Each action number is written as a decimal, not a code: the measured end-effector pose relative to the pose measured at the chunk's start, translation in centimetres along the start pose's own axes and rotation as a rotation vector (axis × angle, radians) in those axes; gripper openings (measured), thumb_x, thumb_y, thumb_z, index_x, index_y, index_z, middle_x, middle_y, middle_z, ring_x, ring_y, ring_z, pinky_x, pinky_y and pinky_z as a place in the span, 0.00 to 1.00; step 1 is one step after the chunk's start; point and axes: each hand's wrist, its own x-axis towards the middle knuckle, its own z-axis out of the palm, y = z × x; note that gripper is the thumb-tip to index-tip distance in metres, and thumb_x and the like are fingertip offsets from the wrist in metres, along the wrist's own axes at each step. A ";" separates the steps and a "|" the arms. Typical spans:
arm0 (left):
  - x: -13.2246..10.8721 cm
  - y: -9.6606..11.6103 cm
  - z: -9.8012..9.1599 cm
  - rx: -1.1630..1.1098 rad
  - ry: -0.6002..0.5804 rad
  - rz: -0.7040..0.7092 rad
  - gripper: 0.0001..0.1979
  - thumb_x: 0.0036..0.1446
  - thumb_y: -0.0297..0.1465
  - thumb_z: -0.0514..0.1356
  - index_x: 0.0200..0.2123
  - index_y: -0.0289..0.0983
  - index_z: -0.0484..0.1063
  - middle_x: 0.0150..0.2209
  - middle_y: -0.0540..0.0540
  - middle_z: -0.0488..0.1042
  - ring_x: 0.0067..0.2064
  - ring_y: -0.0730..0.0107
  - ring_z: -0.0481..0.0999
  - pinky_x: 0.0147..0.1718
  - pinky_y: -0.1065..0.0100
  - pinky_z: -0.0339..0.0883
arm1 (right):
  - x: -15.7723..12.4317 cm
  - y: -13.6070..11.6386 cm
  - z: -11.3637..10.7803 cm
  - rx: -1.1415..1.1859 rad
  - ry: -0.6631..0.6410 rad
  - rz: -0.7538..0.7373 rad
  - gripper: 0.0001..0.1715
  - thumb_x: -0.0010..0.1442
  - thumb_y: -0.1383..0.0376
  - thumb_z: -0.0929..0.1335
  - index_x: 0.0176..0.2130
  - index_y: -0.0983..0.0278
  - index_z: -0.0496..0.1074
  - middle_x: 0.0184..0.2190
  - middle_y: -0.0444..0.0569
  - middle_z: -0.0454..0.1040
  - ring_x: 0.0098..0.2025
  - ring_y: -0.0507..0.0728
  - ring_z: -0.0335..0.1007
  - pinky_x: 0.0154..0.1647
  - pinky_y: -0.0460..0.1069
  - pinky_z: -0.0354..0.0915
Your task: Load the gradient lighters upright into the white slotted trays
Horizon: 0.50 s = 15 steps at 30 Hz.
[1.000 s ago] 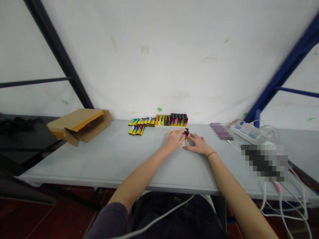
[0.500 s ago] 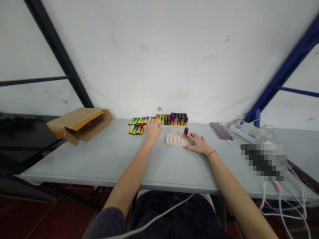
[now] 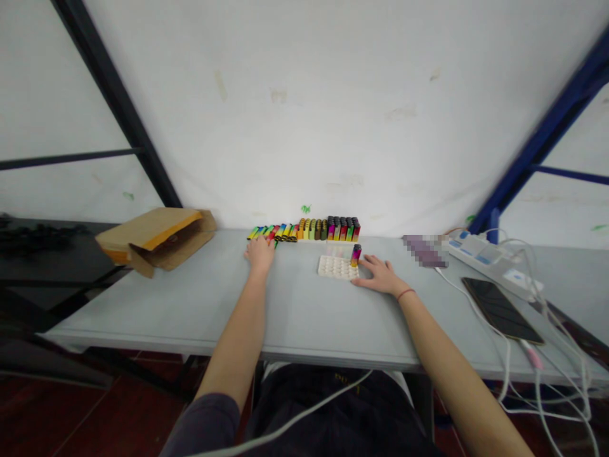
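Note:
My left hand (image 3: 261,254) is over the lying lighters at the back left, its fingers curled down on a lighter (image 3: 276,244) that it mostly covers. Behind it, a row of multicoloured lighters (image 3: 284,231) lies on its side. My right hand (image 3: 379,277) rests on the table with fingers spread, thumb and fingertips at the right edge of a white tray (image 3: 335,267) with rows of round holes. One purple and yellow lighter (image 3: 356,255) stands upright in the tray's back right corner, close to my right fingertips.
Against the wall stand packed yellow-green lighters (image 3: 313,229) and multicoloured lighters with black tops (image 3: 343,229). An open cardboard box (image 3: 157,236) lies on the left. On the right are a phone (image 3: 500,310), a blurred purple object (image 3: 425,251), a power strip (image 3: 492,263) and white cables (image 3: 507,355).
My left hand has moved left, from near the standing yellow lighters to the front of the lying ones. My right hand, the tray and its single lighter have stayed in place.

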 end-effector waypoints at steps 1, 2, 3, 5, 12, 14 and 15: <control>0.1 0.4 0.0 -0.072 -0.030 0.012 0.06 0.58 0.32 0.60 0.40 0.40 0.69 0.47 0.34 0.75 0.54 0.46 0.74 0.44 0.53 0.70 | 0.0 0.0 0.0 0.000 -0.001 -0.002 0.46 0.59 0.38 0.65 0.67 0.59 0.61 0.72 0.61 0.51 0.73 0.73 0.43 0.68 0.76 0.41; 0.2 1.0 0.1 -0.163 -0.075 0.009 0.07 0.59 0.32 0.60 0.42 0.41 0.67 0.45 0.37 0.76 0.50 0.51 0.77 0.41 0.58 0.70 | 0.0 0.0 0.0 -0.001 -0.001 -0.003 0.46 0.59 0.39 0.65 0.67 0.59 0.61 0.72 0.61 0.51 0.73 0.73 0.43 0.68 0.75 0.41; 0.1 1.6 0.3 -0.275 -0.129 -0.010 0.09 0.60 0.30 0.60 0.43 0.41 0.65 0.43 0.40 0.77 0.45 0.58 0.79 0.38 0.63 0.70 | 0.0 0.0 0.0 -0.003 0.000 -0.003 0.46 0.60 0.39 0.66 0.67 0.59 0.61 0.72 0.61 0.52 0.73 0.72 0.43 0.68 0.75 0.41; -0.3 2.9 1.1 -0.528 -0.237 -0.087 0.12 0.60 0.28 0.60 0.44 0.41 0.60 0.36 0.47 0.76 0.33 0.69 0.78 0.33 0.70 0.68 | -0.1 -0.1 -0.1 -0.004 0.000 -0.003 0.46 0.60 0.39 0.66 0.67 0.60 0.61 0.71 0.61 0.52 0.73 0.72 0.43 0.68 0.75 0.41; -3.9 6.2 3.7 -1.032 -0.533 -0.243 0.12 0.58 0.37 0.58 0.34 0.41 0.55 0.18 0.62 0.57 0.14 0.81 0.55 0.17 0.77 0.51 | -0.1 -0.1 -0.3 -0.007 -0.012 -0.002 0.46 0.60 0.39 0.65 0.68 0.60 0.60 0.72 0.62 0.51 0.73 0.72 0.43 0.68 0.74 0.40; -4.6 6.4 3.8 -1.089 -0.617 -0.298 0.17 0.60 0.47 0.54 0.31 0.40 0.58 0.16 0.61 0.53 0.13 0.82 0.50 0.15 0.77 0.47 | 0.0 0.0 -0.2 -0.009 -0.010 -0.003 0.46 0.60 0.39 0.66 0.68 0.60 0.60 0.72 0.62 0.51 0.73 0.73 0.43 0.68 0.75 0.41; -4.8 6.5 3.7 -1.093 -0.643 -0.327 0.20 0.59 0.51 0.52 0.30 0.40 0.59 0.16 0.61 0.52 0.13 0.82 0.49 0.15 0.76 0.46 | 0.0 0.0 -0.2 -0.009 -0.008 -0.005 0.46 0.60 0.40 0.66 0.68 0.60 0.60 0.72 0.62 0.51 0.73 0.73 0.43 0.68 0.75 0.41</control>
